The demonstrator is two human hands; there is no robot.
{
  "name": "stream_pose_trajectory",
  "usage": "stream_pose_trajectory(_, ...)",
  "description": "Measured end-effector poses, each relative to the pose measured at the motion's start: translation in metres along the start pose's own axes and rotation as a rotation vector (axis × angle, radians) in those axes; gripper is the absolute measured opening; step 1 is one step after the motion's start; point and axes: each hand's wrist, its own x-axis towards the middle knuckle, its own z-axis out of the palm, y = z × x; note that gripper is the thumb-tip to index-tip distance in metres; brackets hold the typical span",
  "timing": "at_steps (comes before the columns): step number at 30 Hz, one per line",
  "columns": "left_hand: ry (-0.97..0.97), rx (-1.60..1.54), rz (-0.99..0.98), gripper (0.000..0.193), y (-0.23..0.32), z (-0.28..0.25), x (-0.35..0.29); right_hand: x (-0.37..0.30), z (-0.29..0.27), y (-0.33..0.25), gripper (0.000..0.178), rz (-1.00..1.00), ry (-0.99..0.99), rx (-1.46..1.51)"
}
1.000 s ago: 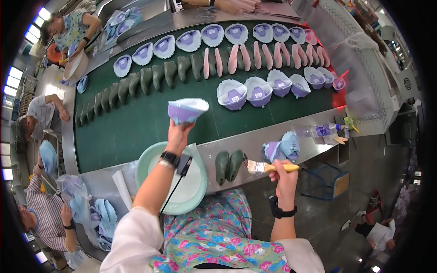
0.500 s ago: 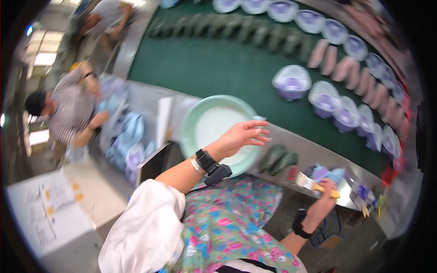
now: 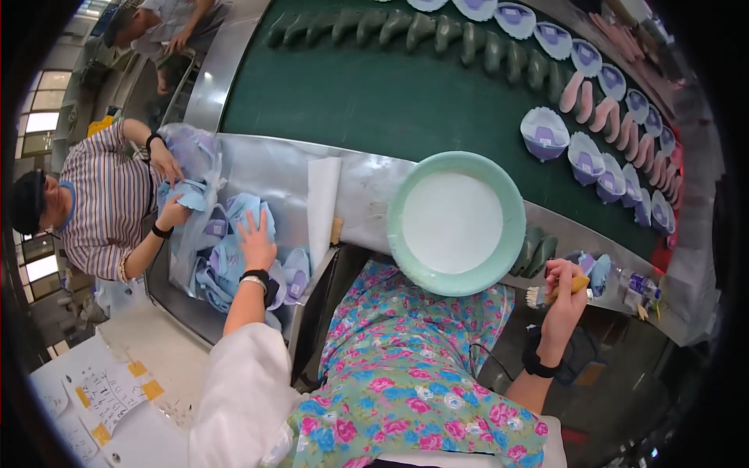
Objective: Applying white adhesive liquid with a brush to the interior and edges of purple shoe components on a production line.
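My left hand reaches over a metal tray, fingers spread on the light blue shoe uppers heaped there. A lilac upper lies beside it at the tray's right side. My right hand is closed round a brush with a yellow handle and pale bristles, held to the right of my lap. Between my hands stands a pale green basin of white liquid. Just right of the basin lie dark green shoe lasts.
Across the green belt run rows of dark green lasts, pink sole-shaped pieces and lilac-and-white uppers. At left a co-worker handles a blue piece by a plastic bag. A bottle lies at right. Papers cover the lower-left surface.
My left hand has moved from over the basin leftwards to the uppers in the tray. My right hand still grips the brush. The view has shifted, with the basin further right.
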Motion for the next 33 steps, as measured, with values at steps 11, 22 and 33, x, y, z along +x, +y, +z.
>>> stream_pose_trajectory(11, 0.378, -0.342, 0.389, 0.017, -0.025, -0.129, 0.08, -0.049, 0.069, -0.04, 0.013, -0.198, -0.045, -0.248)
stream_pose_trajectory(22, -0.633, -1.325, 1.007, 0.033, 0.132, -0.284, -0.044, -0.105, 0.141, -0.053, 0.019, -1.147, -0.202, -0.855)
stream_pose_trajectory(33, 0.254, -0.879, 1.601, 0.047, 0.196, -0.221, -0.102, -0.15, 0.064, -0.053, 0.023, -0.752, -0.165, -0.656)
